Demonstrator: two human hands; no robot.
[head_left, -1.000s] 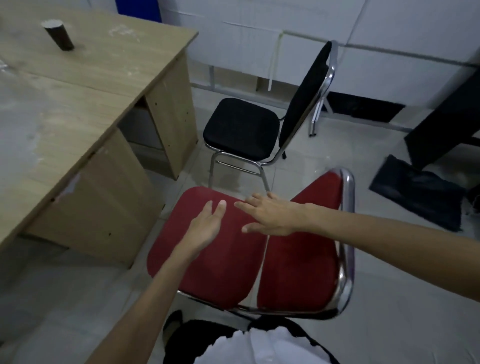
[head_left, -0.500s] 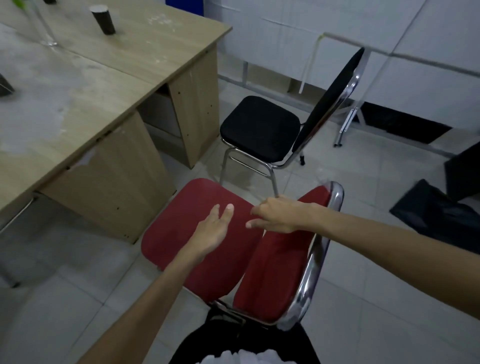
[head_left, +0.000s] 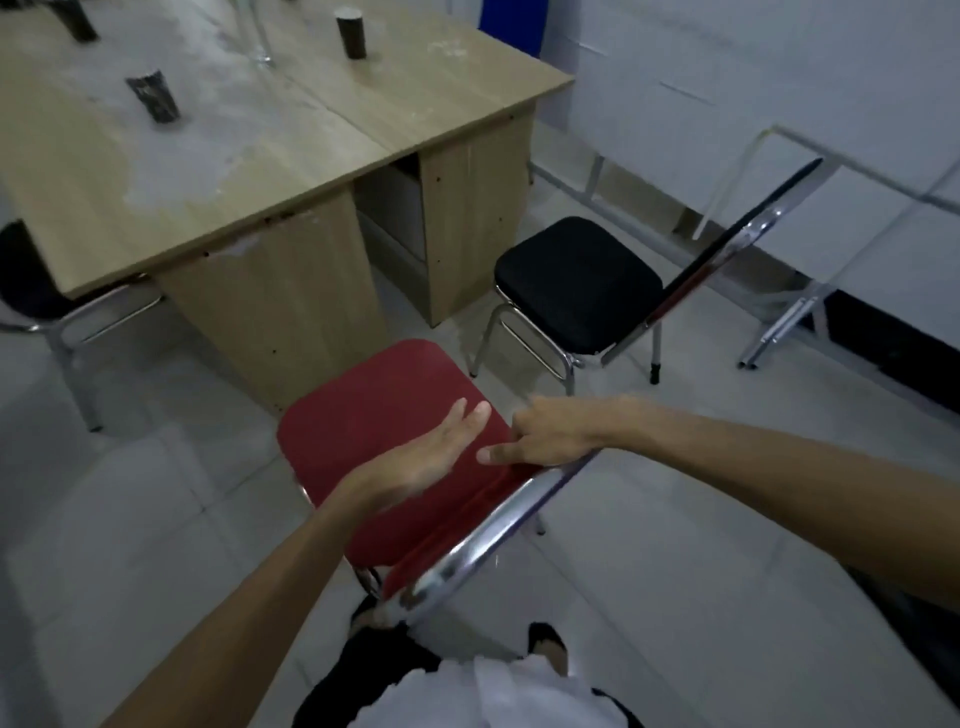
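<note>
Item: red chair (head_left: 384, 405), padded, with a rounded-square seat in matt red fabric.
Frame: polished chrome tube (head_left: 493, 540), curved round the backrest, which shows nearly edge-on.
Position: on the floor directly in front of the person, seat facing the worktop, just beside its end panel.
Right hand (head_left: 556, 431): grip closed over the top corner of the backrest, fingers curled behind it and thumb lying along the red padding.
Left hand (head_left: 426, 457): grip wide, palm flat and fingers straight and together above the seat; contact with the fabric cannot be told.
Neighbour: black chair (head_left: 571, 280), same shape, dark woven seat, chrome legs, standing apart beyond the red one.
Worktop (head_left: 260, 145): pale wood-grain laminate with square edges and pale smears on the surface.
On worktop: dark cylinders (head_left: 154, 96), short, upright and blurred.
Floor (head_left: 675, 571): pale glossy square tiles.
</note>
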